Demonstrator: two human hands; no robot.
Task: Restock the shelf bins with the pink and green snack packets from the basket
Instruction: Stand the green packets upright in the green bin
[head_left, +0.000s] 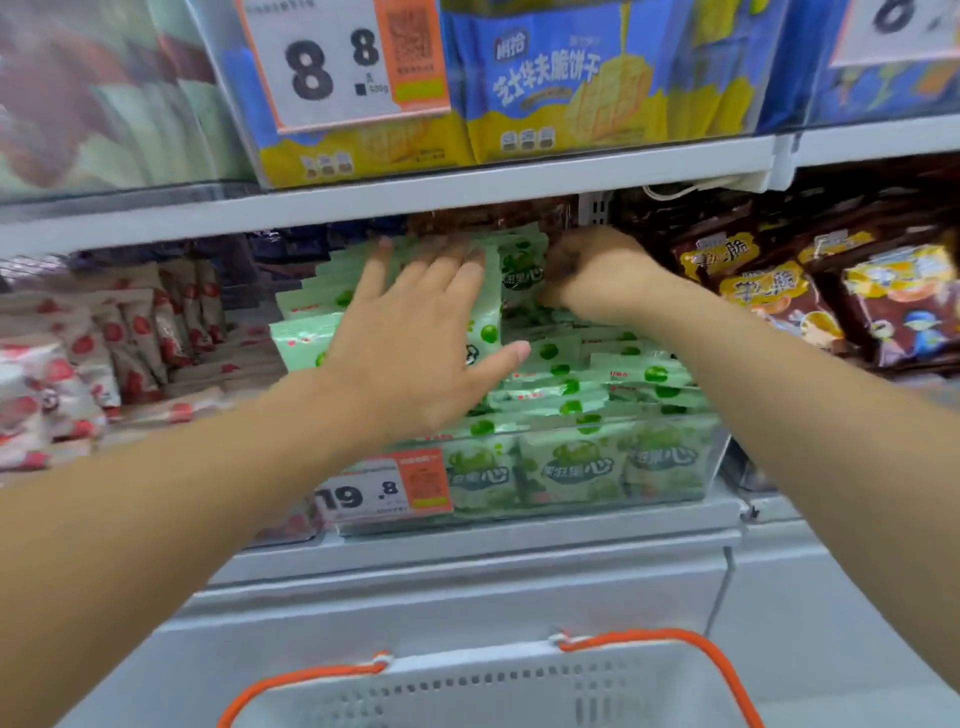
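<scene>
A supermarket shelf is seen from above the arms, which are both reached into a clear plastic shelf bin (670, 467) heaped with green snack packets (597, 374). The bin sits on the middle shelf, with a price tag (384, 491) reading 19.8 clipped to its front wall. In the bin to its left, pink and white snack packets (83, 364) are stacked. To its right, brown snack bags (779, 291) are piled. On the shelf above, blue and yellow biscuit bags (571, 83) are shown. The white basket (493, 691) with orange handles is seen at the bottom edge; its contents cannot be made out.

A likely mishap can be judged from the heap: the packets are piled above the bin's front wall, so any push toward the front could tip some over the rim and onto the floor. Packets could also be crushed against the shelf above if pressed further back.

The left hand (415, 353) is spread wide, fingers straight, palm laid flat on the upright packets at the back of the pile. The right hand (592, 275) is curled, and a green packet appears to be gripped at its edge, though the fingertips are hidden.
</scene>
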